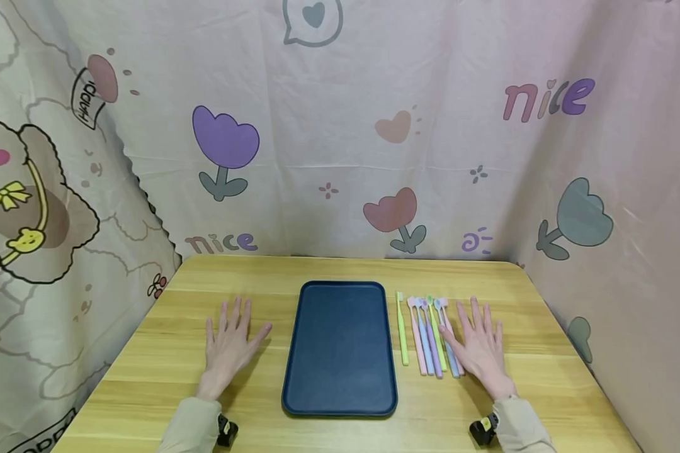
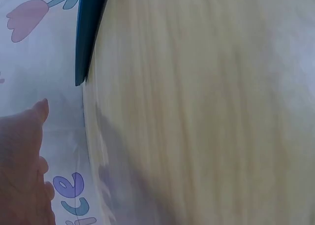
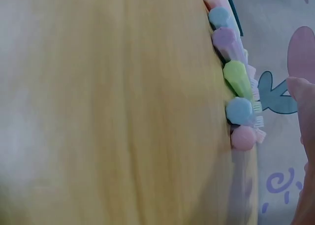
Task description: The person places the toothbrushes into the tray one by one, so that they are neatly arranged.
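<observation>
A dark blue rectangular tray (image 1: 340, 349) lies on the table between the two hands. To its right, several pastel toothbrushes lie roughly side by side, among them a green toothbrush (image 1: 402, 333) set a little apart and a pink toothbrush (image 1: 417, 340). My left hand (image 1: 229, 343) is left of the tray, fingers spread, holding nothing. My right hand (image 1: 478, 346) has its fingers spread too, its thumb overlapping the rightmost brushes in the head view. In the right wrist view the handle ends show, including a purple toothbrush (image 3: 225, 40); the right hand (image 3: 306, 121) appears at the edge.
The wooden table (image 1: 249, 402) meets a patterned curtain (image 1: 328, 126) at its back edge, and more curtain hangs along both sides. A small black device (image 1: 226, 431) sits at the left wrist, another black device (image 1: 483, 430) at the right.
</observation>
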A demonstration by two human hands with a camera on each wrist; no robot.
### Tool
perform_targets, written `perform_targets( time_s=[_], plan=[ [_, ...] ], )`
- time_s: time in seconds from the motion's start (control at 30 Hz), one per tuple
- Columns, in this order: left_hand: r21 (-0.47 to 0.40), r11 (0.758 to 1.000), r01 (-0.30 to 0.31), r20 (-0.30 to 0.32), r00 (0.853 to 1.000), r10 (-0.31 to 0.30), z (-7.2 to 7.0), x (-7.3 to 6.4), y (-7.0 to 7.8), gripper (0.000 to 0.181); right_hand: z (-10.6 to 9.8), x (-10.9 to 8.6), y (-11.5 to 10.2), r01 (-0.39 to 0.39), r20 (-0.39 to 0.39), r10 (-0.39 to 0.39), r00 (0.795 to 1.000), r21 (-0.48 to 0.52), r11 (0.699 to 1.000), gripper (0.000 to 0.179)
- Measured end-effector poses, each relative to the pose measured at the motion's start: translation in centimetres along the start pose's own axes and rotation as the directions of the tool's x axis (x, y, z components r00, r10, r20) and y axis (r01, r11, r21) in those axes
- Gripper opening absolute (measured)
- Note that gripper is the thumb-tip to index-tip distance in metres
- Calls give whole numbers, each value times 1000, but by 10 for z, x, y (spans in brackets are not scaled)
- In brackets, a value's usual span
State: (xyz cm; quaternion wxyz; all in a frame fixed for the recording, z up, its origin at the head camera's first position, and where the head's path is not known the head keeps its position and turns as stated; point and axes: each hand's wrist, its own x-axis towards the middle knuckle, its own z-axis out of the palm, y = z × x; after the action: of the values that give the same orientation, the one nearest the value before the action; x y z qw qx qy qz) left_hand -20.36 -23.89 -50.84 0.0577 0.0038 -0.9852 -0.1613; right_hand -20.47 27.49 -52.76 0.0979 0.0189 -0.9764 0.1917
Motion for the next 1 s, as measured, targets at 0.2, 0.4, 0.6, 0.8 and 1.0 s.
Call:
perform_targets(
  time_s=[0.2, 0.4, 0.6, 0.8, 1.0],
  plan=[
    [15, 1000, -9, 13, 1000, 8, -3, 0, 4, 89, -2, 2, 2, 3, 20, -3, 1000, 4, 1000, 85],
    [12, 1000, -25, 30, 999, 25, -4, -5, 12, 90, -8, 6, 10, 57, 24, -58, 998, 43, 997, 82],
    [-46, 998, -52, 48, 997, 54, 0, -17, 23, 89, -13, 13, 18, 133, 0, -134, 991, 134, 982, 79],
    [-194, 977, -91, 63, 992, 105, 4, -26, 33, 87, -17, 18, 25, 117, 30, -129, 991, 256, 960, 79],
    [-507, 862, 10, 175, 980, 92, 8, -31, 34, 89, -18, 22, 31, 102, 61, -136, 989, 392, 914, 76]
  ],
)
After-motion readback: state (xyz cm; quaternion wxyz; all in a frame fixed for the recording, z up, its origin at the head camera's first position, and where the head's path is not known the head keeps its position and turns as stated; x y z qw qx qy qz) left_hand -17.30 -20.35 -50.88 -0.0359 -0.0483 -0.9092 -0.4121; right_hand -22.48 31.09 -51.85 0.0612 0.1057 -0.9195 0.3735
